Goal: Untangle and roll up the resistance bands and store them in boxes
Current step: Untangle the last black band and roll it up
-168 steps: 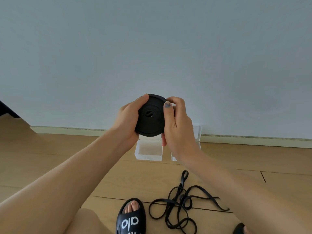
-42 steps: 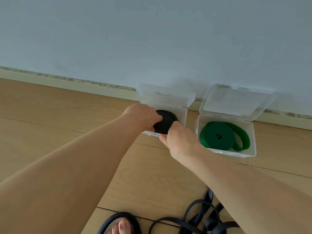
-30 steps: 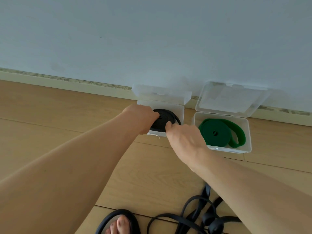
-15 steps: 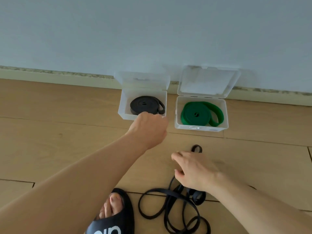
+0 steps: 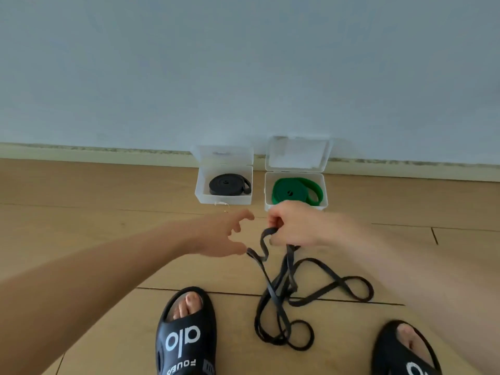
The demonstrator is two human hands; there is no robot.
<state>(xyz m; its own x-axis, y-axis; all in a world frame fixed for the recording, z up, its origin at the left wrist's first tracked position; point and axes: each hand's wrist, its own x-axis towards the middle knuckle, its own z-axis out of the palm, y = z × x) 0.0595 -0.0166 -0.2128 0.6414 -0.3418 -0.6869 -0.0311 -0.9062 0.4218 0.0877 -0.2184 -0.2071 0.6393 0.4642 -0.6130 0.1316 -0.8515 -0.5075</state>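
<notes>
A tangled black resistance band (image 5: pixel 292 299) lies on the wooden floor between my feet. My right hand (image 5: pixel 295 226) is closed on its upper loop and lifts it off the floor. My left hand (image 5: pixel 224 236) is open just left of it, fingers spread, thumb near a fold of the band. Against the wall stand two clear boxes with lids open. The left box (image 5: pixel 203 196) holds a rolled black band (image 5: pixel 228 184). The right box (image 5: pixel 324 204) holds a rolled green band (image 5: pixel 295 191), partly hidden by my right hand.
My two feet in black slides, the left one (image 5: pixel 186 336) and the right one (image 5: pixel 403 350), stand at the bottom of the view. A baseboard (image 5: pixel 108 154) and a pale wall run behind the boxes. Wooden floor stretches left and right.
Both hands set the rolled black band into the left box and drew back. My right hand then took hold of the tangled black band and raised its loop; the left hand opened beside it.
</notes>
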